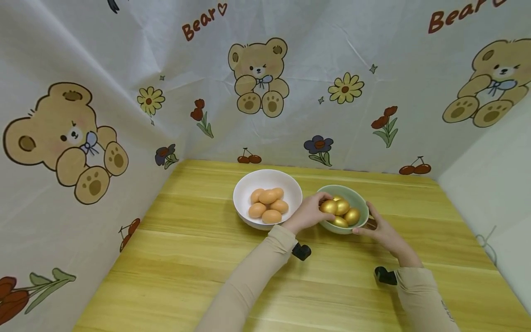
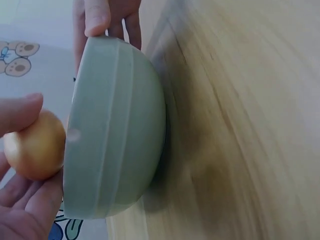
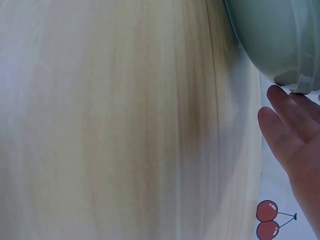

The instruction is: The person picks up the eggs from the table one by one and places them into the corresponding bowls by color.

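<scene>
My left hand [image 1: 308, 213] reaches over the left rim of the light green bowl [image 1: 354, 197] and holds a golden egg [image 1: 328, 207] between thumb and fingers. The left wrist view shows this golden egg [image 2: 37, 145] at rim height, outlined beside the bowl wall [image 2: 112, 130]. Several other golden eggs [image 1: 351, 216] lie inside the bowl. On the bowl's right side, my right hand [image 1: 386, 236] grips it, thumb near the front rim and fingers along the outer wall. Fingertips [image 3: 277, 97] of that hand meet the green wall in the right wrist view.
Left of the green bowl stands a larger white bowl [image 1: 240, 196] with several brown eggs [image 1: 271, 216]. My left forearm passes close to its right edge. Both bowls rest on a wood-grain table [image 1: 174, 258], backed by a bear-print cloth [image 1: 298, 60].
</scene>
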A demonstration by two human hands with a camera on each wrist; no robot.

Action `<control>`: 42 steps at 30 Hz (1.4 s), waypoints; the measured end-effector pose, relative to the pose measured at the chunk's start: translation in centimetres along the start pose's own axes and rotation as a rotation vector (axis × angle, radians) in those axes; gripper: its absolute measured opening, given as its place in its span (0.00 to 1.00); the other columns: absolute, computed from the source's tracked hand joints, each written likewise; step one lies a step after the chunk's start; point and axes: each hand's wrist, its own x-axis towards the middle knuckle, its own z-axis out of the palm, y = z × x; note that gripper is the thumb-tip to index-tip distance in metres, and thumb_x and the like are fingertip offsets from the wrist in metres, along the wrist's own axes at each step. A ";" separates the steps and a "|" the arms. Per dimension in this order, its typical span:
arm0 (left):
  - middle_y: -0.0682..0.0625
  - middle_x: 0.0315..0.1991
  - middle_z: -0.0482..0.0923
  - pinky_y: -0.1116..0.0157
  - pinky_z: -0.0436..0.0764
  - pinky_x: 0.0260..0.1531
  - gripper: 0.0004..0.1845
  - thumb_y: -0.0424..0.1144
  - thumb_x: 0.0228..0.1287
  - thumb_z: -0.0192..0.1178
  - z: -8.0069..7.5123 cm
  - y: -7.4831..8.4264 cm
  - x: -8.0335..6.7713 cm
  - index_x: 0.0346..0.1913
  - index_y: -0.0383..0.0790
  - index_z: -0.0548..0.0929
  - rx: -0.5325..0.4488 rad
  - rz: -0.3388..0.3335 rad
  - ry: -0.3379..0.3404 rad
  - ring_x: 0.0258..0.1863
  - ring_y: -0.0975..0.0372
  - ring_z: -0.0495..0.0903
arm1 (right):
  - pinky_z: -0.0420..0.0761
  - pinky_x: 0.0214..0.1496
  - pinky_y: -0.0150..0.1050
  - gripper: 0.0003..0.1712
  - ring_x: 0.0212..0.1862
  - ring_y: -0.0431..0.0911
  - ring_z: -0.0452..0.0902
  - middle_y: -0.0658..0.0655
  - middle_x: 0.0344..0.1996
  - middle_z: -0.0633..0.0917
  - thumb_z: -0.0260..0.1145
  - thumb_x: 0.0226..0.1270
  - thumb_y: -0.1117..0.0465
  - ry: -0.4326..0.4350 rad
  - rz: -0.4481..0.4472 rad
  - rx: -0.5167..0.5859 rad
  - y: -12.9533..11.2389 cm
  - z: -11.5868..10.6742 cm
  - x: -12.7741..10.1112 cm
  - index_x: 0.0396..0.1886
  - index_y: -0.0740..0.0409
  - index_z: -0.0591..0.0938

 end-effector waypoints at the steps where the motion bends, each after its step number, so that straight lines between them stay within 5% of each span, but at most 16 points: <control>1: 0.56 0.47 0.76 0.75 0.72 0.42 0.27 0.37 0.50 0.71 0.0 0.1 0.2 0.55 0.42 0.75 0.010 0.005 -0.017 0.44 0.69 0.73 | 0.58 0.58 0.66 0.58 0.64 0.72 0.48 0.75 0.68 0.45 0.65 0.63 0.59 0.000 0.001 0.000 0.0 0.0 0.0 0.72 0.56 0.29; 11: 0.55 0.49 0.76 0.77 0.71 0.42 0.27 0.34 0.48 0.72 -0.4 0.7 1.6 0.55 0.42 0.76 0.086 0.009 -0.121 0.43 0.68 0.73 | 0.58 0.58 0.67 0.57 0.64 0.72 0.47 0.75 0.68 0.44 0.64 0.63 0.59 0.002 0.002 0.007 0.1 0.1 0.1 0.72 0.56 0.29; 20: 0.52 0.49 0.76 0.79 0.69 0.42 0.28 0.36 0.49 0.72 -0.1 1.2 1.8 0.56 0.41 0.76 0.268 0.033 -0.154 0.44 0.68 0.73 | 0.58 0.57 0.67 0.57 0.64 0.73 0.47 0.75 0.68 0.44 0.64 0.63 0.59 0.001 0.003 -0.002 0.2 0.1 0.1 0.72 0.56 0.29; 42: 0.52 0.47 0.76 0.78 0.69 0.43 0.26 0.36 0.48 0.72 0.1 1.5 1.3 0.51 0.41 0.76 0.274 0.011 -0.156 0.44 0.67 0.73 | 0.58 0.58 0.66 0.57 0.64 0.72 0.47 0.75 0.68 0.44 0.64 0.64 0.59 0.005 0.000 -0.004 0.1 0.1 0.0 0.72 0.56 0.29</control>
